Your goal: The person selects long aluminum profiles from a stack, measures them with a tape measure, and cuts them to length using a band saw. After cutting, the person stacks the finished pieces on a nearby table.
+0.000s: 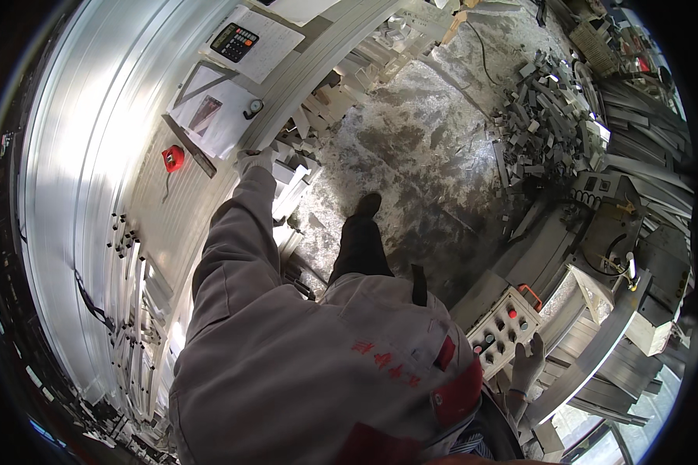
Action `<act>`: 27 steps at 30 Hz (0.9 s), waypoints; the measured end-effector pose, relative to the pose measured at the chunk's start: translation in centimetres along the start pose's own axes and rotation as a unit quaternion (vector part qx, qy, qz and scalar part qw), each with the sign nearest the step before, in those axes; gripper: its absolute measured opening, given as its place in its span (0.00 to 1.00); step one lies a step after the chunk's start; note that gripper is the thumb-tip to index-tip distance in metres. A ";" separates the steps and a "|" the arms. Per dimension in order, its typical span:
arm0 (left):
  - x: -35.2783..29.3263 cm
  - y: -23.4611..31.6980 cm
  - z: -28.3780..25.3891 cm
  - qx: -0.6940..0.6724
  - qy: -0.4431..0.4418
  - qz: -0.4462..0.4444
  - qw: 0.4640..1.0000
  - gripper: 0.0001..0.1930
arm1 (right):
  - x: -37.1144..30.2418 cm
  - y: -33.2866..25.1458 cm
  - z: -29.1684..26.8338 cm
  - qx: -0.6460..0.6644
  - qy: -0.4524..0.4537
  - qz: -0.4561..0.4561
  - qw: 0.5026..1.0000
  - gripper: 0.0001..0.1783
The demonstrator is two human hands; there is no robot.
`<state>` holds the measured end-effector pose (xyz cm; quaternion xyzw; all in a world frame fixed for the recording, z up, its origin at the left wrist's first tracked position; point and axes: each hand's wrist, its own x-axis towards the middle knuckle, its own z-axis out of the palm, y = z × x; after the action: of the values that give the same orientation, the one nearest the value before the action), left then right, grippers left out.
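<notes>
My left hand [254, 160], partly covered by its cuff, rests at the edge of the metal-topped bench [151, 178]; its fingers are too small and hidden to read. Near it on the bench lie paper sheets [226, 124], a dark flat strip [188, 146], a round dial gauge [253, 108] and a red tape measure [173, 159]. My right hand [527, 364], in a light glove, is beside a control box [506, 329] with several knobs and a red button. Its fingers are stretched out and apart, with nothing seen in them.
A black calculator [234, 43] lies on paper farther along the bench. Metal offcuts [547, 112] are heaped on the floor [411, 147] at the far right. A machine [605, 225] stands at right, and long metal profiles [136, 310] lie at left.
</notes>
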<state>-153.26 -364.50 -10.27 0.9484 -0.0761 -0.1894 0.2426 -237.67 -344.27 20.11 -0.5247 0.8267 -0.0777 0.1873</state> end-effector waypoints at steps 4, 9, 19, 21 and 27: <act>10.6 -1.7 -2.6 0.103 0.034 0.020 0.994 0.38 | 2.6 0.3 1.1 0.012 -0.070 0.142 0.987 0.35; 13.1 -0.8 -2.4 0.273 0.036 0.085 0.958 0.46 | 1.8 2.4 0.3 -0.022 -0.095 0.191 0.977 0.35; -2.6 8.9 0.6 0.263 -0.016 0.272 0.926 0.35 | 3.9 1.2 2.3 0.133 0.012 0.321 0.938 0.38; -5.2 11.6 4.4 0.249 -0.120 0.293 0.915 0.33 | 5.7 2.6 3.5 0.131 0.064 0.332 0.932 0.39; -17.2 20.5 14.4 0.053 -0.443 0.213 0.869 0.28 | 15.1 11.8 4.1 0.369 0.211 0.383 0.820 0.52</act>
<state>-175.77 -384.51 -6.34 0.7371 -0.3855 -0.5294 0.1668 -251.67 -352.43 9.10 -0.0280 0.8901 -0.4072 0.2027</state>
